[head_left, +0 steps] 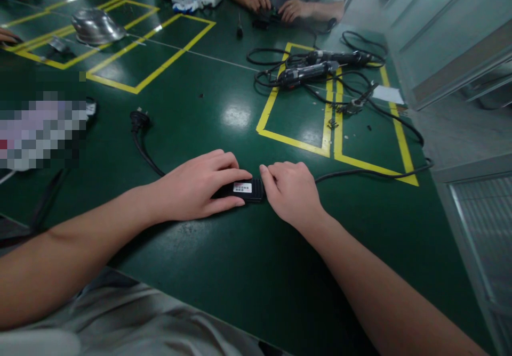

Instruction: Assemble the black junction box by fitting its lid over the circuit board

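Observation:
A black power adapter with a white label lies on the green table in front of me. My left hand is closed over its left part, thumb on the near side and fingers along the far side. At its right end my right hand is curled round the adapter's cord, which comes out beyond my knuckles and runs right. The grip inside that fist is hidden. From under my left hand another cord leads up to a black mains plug on the table.
Two black electric screwdrivers with looped cables lie at the right, near small screws and yellow tape. A metal bowl sits far left. Across the table a co-worker's hands handle a dark object.

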The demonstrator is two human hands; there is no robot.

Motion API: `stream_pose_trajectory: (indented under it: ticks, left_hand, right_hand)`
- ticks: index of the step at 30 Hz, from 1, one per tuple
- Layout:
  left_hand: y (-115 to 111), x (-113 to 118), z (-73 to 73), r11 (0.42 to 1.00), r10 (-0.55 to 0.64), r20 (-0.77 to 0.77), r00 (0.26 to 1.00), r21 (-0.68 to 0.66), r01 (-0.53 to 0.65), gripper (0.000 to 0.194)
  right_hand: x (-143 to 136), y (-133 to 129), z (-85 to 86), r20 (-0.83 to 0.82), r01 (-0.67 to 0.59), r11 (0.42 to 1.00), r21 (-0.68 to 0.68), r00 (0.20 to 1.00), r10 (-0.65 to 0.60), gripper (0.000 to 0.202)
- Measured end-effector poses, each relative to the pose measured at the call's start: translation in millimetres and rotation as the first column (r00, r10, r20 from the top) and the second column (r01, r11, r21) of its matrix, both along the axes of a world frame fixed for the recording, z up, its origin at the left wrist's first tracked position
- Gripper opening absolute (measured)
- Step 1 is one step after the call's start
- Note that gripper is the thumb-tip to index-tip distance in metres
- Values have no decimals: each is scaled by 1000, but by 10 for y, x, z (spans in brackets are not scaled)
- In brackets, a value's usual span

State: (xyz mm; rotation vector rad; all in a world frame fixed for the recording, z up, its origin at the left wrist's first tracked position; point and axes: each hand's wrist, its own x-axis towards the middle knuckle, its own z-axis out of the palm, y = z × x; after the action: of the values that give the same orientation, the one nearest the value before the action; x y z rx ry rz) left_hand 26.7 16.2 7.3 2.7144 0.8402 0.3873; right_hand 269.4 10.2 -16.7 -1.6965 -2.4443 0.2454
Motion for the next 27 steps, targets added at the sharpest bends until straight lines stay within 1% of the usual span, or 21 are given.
stream_pose_trajectory:
  ticks: [6, 12, 16, 21, 27]
  left_hand:
    - [-27, 10, 16, 1000, 22, -42, 999, 1, -22, 43]
    - [-4, 17, 14, 999, 35, -109, 993, -25, -38, 49]
    - [1, 8, 6, 998, 51, -150, 987, -39, -58, 49]
    - [-22, -1, 14, 993, 74, -125, 989, -86, -85, 47]
    - [-27, 5, 52, 968, 127, -84, 988, -207, -142, 45]
  right_hand:
    - [4, 0, -25, -1, -3, 1000, 17, 1000, 3, 49]
    - [15, -5, -42, -19, -1, 999, 50, 1000, 2, 51]
    - [16, -5, -32, -34, -2, 1000, 26, 999, 3, 50]
    - [13, -5, -12, -40, 5, 1000, 20, 999, -4, 50]
    - [28, 3, -15, -62, -11, 1000, 17, 998, 12, 50]
